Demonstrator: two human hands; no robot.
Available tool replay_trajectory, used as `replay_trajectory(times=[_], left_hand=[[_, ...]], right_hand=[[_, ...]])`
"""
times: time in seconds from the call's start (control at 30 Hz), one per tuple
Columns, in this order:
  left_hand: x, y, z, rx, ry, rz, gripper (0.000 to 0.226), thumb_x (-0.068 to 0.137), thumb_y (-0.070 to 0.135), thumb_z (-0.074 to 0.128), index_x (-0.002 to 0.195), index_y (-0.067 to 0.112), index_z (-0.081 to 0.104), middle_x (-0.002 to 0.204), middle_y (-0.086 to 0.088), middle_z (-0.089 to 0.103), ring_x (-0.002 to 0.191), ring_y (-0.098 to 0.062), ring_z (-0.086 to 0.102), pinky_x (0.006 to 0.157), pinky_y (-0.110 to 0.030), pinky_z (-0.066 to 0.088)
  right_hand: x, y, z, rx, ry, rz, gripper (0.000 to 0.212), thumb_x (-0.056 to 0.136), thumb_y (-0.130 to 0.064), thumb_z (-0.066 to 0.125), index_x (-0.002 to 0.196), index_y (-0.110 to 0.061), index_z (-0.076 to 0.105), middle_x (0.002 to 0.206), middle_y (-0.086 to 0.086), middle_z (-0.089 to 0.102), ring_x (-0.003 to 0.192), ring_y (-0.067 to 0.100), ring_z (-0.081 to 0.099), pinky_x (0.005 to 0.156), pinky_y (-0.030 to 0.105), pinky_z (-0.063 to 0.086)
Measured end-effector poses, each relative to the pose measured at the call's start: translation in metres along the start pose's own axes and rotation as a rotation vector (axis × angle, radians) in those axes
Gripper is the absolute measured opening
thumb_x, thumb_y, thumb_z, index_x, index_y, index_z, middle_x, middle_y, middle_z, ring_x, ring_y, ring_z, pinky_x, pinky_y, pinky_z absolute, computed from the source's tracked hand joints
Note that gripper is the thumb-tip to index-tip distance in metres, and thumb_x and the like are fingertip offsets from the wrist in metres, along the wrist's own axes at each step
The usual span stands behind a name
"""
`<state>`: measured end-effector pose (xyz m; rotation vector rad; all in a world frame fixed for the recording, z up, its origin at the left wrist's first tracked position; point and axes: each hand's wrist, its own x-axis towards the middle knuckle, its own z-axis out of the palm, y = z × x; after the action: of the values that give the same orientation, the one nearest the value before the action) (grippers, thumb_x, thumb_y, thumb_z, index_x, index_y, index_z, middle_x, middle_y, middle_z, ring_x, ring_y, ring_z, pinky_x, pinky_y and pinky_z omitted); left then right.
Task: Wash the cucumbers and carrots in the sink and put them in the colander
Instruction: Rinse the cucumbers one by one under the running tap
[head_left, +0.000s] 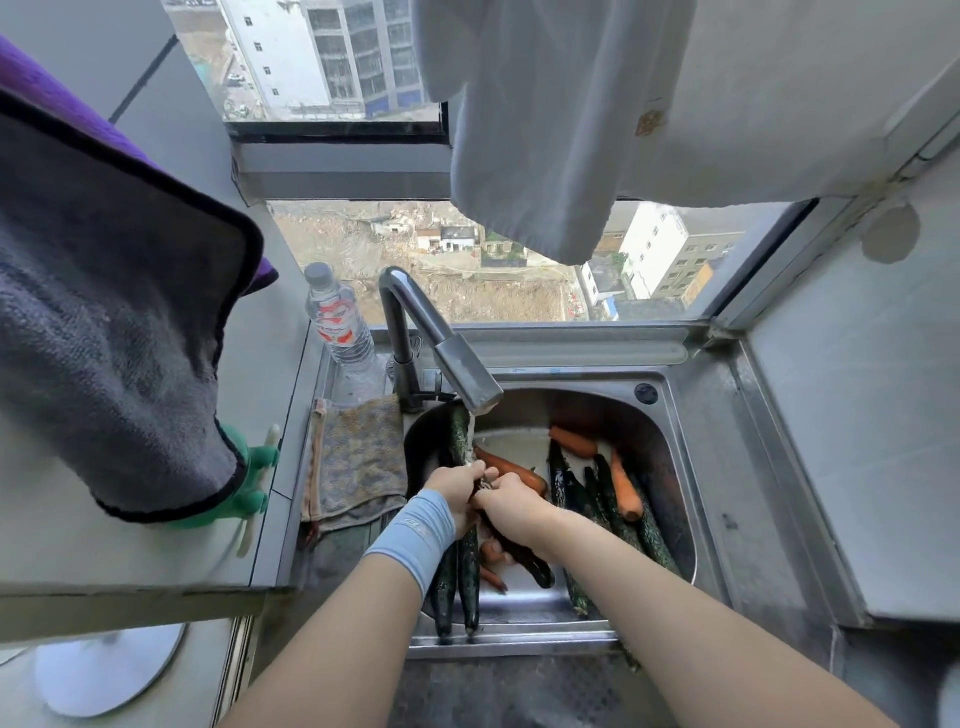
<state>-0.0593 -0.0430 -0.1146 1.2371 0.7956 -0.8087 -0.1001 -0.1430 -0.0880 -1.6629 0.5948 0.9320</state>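
In the steel sink (691, 467) lie several dark green cucumbers (608, 499) and orange carrots (623, 488). Both hands meet under the tap (467, 369), where water runs down. My left hand (457, 493), with a light blue wristband, and my right hand (511, 506) both grip one long cucumber (460, 431) that slants from the tap down past the hands. More cucumbers (457, 582) lean over the sink's front edge. No colander shows in the view.
A water bottle (337, 322) stands left of the tap. A checked cloth (358, 457) lies on the sink's left rim. A grey towel (104, 322) hangs at left, a white cloth (545, 130) hangs above. A green item (254, 483) sits on the left counter.
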Motion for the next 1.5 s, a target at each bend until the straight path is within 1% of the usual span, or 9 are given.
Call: replay_trajectory(times=[0.2,0.47,0.57,0.67,0.87,0.97,1.2,1.4,1.5], left_hand=[[0.005,0.016,0.003,-0.401,0.044,0.016,0.044,0.099,0.043,0.048,0.079,0.005,0.056,0.067,-0.006,0.059,0.056,-0.021,0.060,0.056,-0.036,0.055],[0.003,0.017,0.001,-0.333,-0.017,-0.020,0.029,0.102,0.011,0.044,0.077,0.005,0.057,0.074,-0.006,0.055,0.065,-0.016,0.056,0.066,-0.034,0.052],[-0.004,0.027,-0.005,-0.282,0.065,-0.040,0.039,0.099,0.035,0.052,0.068,0.011,0.050,0.048,-0.001,0.051,0.039,-0.015,0.051,0.046,-0.024,0.047],[0.000,0.032,-0.013,-0.224,0.107,-0.033,0.048,0.100,0.053,0.036,0.074,0.014,0.048,0.039,0.003,0.053,0.044,-0.016,0.051,0.048,-0.024,0.046],[-0.004,0.029,0.002,-0.349,-0.033,-0.066,0.031,0.105,0.017,0.039,0.081,0.002,0.053,0.077,-0.010,0.054,0.070,-0.019,0.055,0.068,-0.036,0.049],[-0.001,0.029,0.006,-0.321,-0.020,-0.053,0.028,0.099,0.006,0.044,0.072,0.007,0.050,0.064,-0.007,0.052,0.057,-0.016,0.051,0.051,-0.031,0.049],[0.000,0.037,0.003,-0.397,0.031,-0.120,0.064,0.095,0.065,0.032,0.063,0.010,0.045,0.050,-0.003,0.043,0.036,-0.017,0.040,0.040,-0.023,0.045],[-0.011,0.030,0.005,-0.370,-0.095,-0.039,0.027,0.106,0.015,0.036,0.091,-0.001,0.052,0.086,-0.014,0.054,0.078,-0.023,0.056,0.078,-0.036,0.050],[-0.017,0.026,-0.002,-0.243,-0.136,0.000,0.024,0.103,0.006,0.038,0.085,0.001,0.052,0.080,-0.012,0.052,0.073,-0.021,0.053,0.072,-0.029,0.050]], right_hand=[[-0.023,-0.006,-0.015,0.054,-0.144,-0.106,0.030,0.103,-0.032,0.047,0.107,-0.003,0.053,0.072,0.009,0.064,0.046,0.020,0.055,0.036,0.026,0.043],[-0.021,-0.021,-0.014,-0.159,0.073,-0.085,0.050,0.101,-0.054,0.041,0.099,-0.010,0.063,0.066,0.006,0.067,0.040,0.019,0.057,0.041,0.029,0.049],[-0.021,-0.023,-0.009,-0.374,0.055,-0.201,0.050,0.102,-0.049,0.039,0.115,-0.007,0.063,0.083,0.011,0.072,0.061,0.026,0.067,0.060,0.037,0.058],[-0.020,-0.025,-0.005,-0.488,0.035,-0.235,0.056,0.100,-0.055,0.036,0.123,-0.013,0.064,0.117,0.011,0.071,0.096,0.026,0.070,0.088,0.041,0.056],[-0.028,-0.018,-0.017,-0.071,0.010,-0.051,0.047,0.102,-0.054,0.039,0.102,-0.010,0.057,0.070,0.007,0.063,0.043,0.019,0.055,0.040,0.027,0.047],[-0.031,-0.013,-0.024,0.003,-0.020,-0.040,0.051,0.100,-0.056,0.042,0.108,-0.008,0.058,0.073,0.009,0.062,0.045,0.020,0.055,0.040,0.026,0.047],[-0.038,-0.010,-0.022,-0.144,-0.072,-0.053,0.060,0.098,-0.061,0.043,0.107,-0.005,0.059,0.071,0.008,0.064,0.048,0.020,0.059,0.042,0.027,0.050],[-0.032,-0.010,-0.023,0.059,-0.039,0.017,0.056,0.100,-0.060,0.038,0.102,-0.007,0.056,0.068,0.006,0.057,0.045,0.018,0.052,0.040,0.025,0.045],[-0.030,-0.015,-0.017,0.113,-0.023,0.033,0.055,0.102,-0.057,0.035,0.101,-0.006,0.056,0.070,0.006,0.058,0.045,0.018,0.053,0.042,0.026,0.045]])
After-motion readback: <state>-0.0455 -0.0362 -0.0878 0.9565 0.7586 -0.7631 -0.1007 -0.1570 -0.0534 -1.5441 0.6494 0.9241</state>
